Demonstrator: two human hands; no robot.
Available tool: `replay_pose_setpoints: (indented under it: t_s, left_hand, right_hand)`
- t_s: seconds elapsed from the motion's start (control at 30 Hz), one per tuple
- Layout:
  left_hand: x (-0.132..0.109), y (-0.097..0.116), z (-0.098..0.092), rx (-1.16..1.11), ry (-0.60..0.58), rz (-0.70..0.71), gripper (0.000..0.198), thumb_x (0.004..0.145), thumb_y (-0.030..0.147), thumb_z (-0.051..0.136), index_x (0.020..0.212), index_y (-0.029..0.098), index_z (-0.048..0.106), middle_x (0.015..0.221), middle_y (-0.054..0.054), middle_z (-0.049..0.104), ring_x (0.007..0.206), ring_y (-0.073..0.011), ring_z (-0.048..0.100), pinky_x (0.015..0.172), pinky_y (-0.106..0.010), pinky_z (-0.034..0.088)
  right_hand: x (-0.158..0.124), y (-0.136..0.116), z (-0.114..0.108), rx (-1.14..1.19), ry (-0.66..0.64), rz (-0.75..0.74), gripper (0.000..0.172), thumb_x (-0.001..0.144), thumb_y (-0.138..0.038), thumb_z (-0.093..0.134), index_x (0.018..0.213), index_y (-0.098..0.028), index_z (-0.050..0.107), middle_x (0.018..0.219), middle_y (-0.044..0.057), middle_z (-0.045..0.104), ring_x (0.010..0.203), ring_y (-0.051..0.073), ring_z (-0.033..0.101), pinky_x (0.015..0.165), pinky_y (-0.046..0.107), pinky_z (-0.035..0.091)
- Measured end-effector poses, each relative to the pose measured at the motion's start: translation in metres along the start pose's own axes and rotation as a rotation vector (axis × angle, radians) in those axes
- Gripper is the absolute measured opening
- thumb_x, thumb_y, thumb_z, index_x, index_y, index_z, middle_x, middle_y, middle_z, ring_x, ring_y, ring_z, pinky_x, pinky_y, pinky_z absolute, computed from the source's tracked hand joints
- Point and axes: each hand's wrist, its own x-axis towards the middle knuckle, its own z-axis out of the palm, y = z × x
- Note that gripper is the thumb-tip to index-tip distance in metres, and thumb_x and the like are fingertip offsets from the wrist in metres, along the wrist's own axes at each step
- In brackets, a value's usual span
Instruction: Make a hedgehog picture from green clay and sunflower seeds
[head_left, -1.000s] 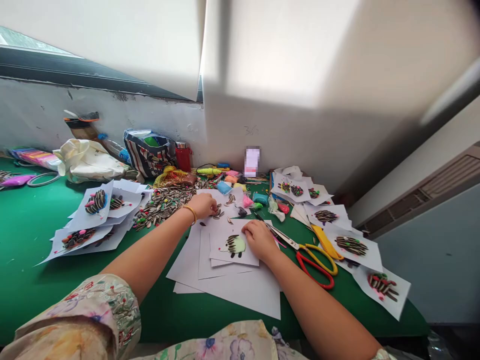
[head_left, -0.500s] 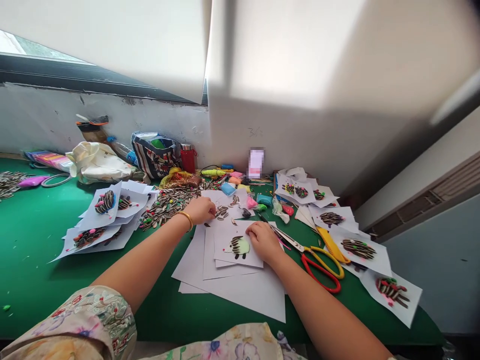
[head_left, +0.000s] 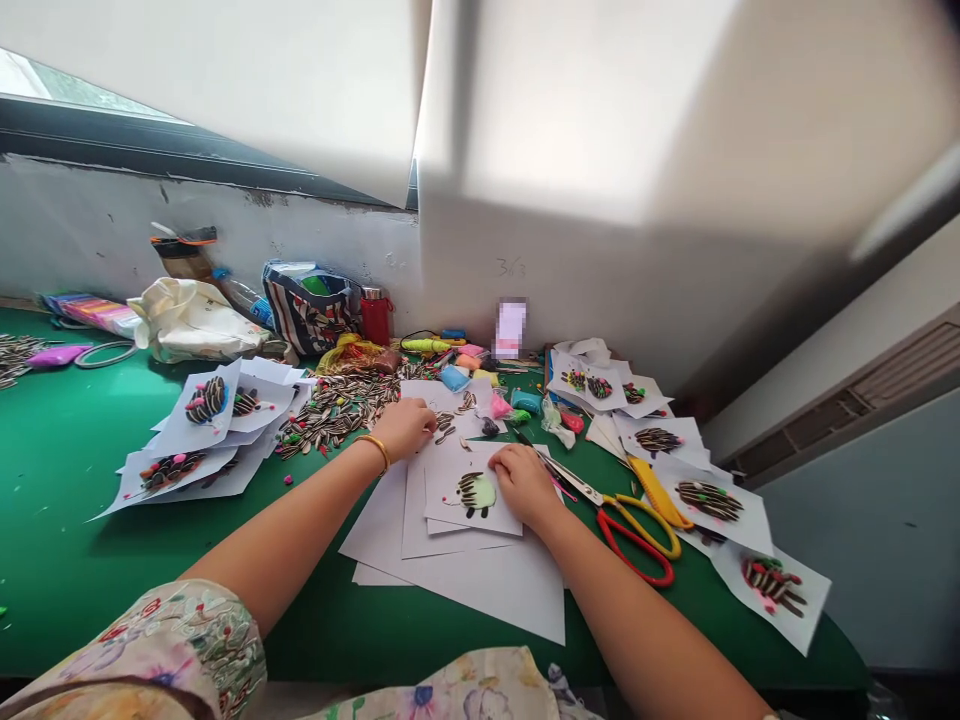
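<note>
My left hand (head_left: 409,428), with a bangle at its wrist, is closed with fingertips together beside a few sunflower seeds (head_left: 444,428) on white paper. What is between the fingertips is hidden. My right hand (head_left: 524,482) has curled fingers pressed on the right edge of a small white paper card (head_left: 442,505), holding it down. On this card is a hedgehog of pale green clay (head_left: 487,490) with dark striped seeds as spines on its left part, dark feet and a pink nose. Larger white sheets (head_left: 480,580) lie under the card.
Scissors (head_left: 637,525) with red and yellow handles lie right of my right hand. Finished seed cards are stacked at left (head_left: 199,430) and right (head_left: 712,500). A seed heap (head_left: 337,410), clay packets (head_left: 454,378), a red bottle (head_left: 375,315) and bags stand behind.
My left hand has shifted slightly right and down, nearer the card, with its fingers still together. My right hand stays on the card. The view has tilted a little.
</note>
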Motion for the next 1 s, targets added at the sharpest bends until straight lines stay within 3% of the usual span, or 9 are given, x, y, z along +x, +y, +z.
replay_pose_setpoints:
  t_s: [0.13, 0.37, 0.63, 0.77, 0.83, 1.0]
  left_hand:
    - [0.001, 0.01, 0.005, -0.014, 0.003, 0.028, 0.015, 0.083, 0.035, 0.063, 0.089, 0.026, 0.073, 0.102, -0.006, 0.066, 0.102, -0.0248, 0.06, 0.086, -0.034, 0.045]
    - [0.001, 0.02, 0.012, 0.008, 0.033, 0.016, 0.018, 0.089, 0.029, 0.055, 0.088, 0.021, 0.071, 0.104, -0.011, 0.065, 0.106, -0.0272, 0.057, 0.09, -0.039, 0.042]
    - [-0.005, 0.03, 0.008, -0.041, 0.065, 0.002, 0.018, 0.092, 0.026, 0.051, 0.092, 0.021, 0.068, 0.105, -0.01, 0.067, 0.107, -0.0256, 0.058, 0.092, -0.037, 0.041]
    - [-0.005, 0.022, -0.002, -0.093, 0.093, -0.081, 0.025, 0.094, 0.026, 0.044, 0.095, 0.02, 0.068, 0.091, -0.009, 0.07, 0.09, -0.0234, 0.064, 0.082, -0.033, 0.045]
    - [-0.003, 0.013, -0.008, -0.123, 0.114, -0.136, 0.027, 0.094, 0.028, 0.044, 0.103, 0.02, 0.067, 0.097, -0.008, 0.071, 0.092, -0.0232, 0.064, 0.078, -0.031, 0.046]
    - [0.001, -0.005, -0.014, -0.197, 0.029, -0.125, 0.025, 0.091, 0.04, 0.053, 0.098, 0.027, 0.073, 0.091, 0.0, 0.073, 0.081, -0.0169, 0.066, 0.071, -0.024, 0.048]
  right_hand:
    - [0.0, -0.001, -0.002, -0.006, -0.006, 0.003, 0.022, 0.09, -0.011, 0.05, 0.09, -0.022, 0.069, 0.101, 0.004, 0.065, 0.102, 0.02, 0.053, 0.091, 0.032, 0.039]
    - [-0.001, -0.004, -0.004, -0.022, -0.021, 0.016, 0.023, 0.091, -0.011, 0.05, 0.091, -0.022, 0.069, 0.103, 0.004, 0.066, 0.103, 0.02, 0.053, 0.092, 0.031, 0.039]
    - [0.0, 0.001, -0.001, -0.016, -0.005, -0.003, 0.022, 0.091, -0.013, 0.049, 0.091, -0.023, 0.069, 0.102, 0.004, 0.066, 0.104, 0.02, 0.052, 0.094, 0.032, 0.038]
    - [-0.001, 0.002, -0.002, -0.012, -0.013, 0.004, 0.022, 0.092, -0.014, 0.049, 0.093, -0.022, 0.069, 0.103, 0.004, 0.066, 0.103, 0.02, 0.052, 0.093, 0.032, 0.038]
    - [-0.001, 0.001, -0.003, -0.013, -0.018, 0.007, 0.022, 0.092, -0.014, 0.049, 0.093, -0.022, 0.069, 0.103, 0.004, 0.066, 0.103, 0.02, 0.052, 0.093, 0.032, 0.038]
    - [-0.001, 0.002, -0.001, 0.002, -0.007, -0.007, 0.022, 0.092, -0.013, 0.049, 0.092, -0.022, 0.069, 0.102, 0.004, 0.065, 0.103, 0.02, 0.052, 0.093, 0.031, 0.038]
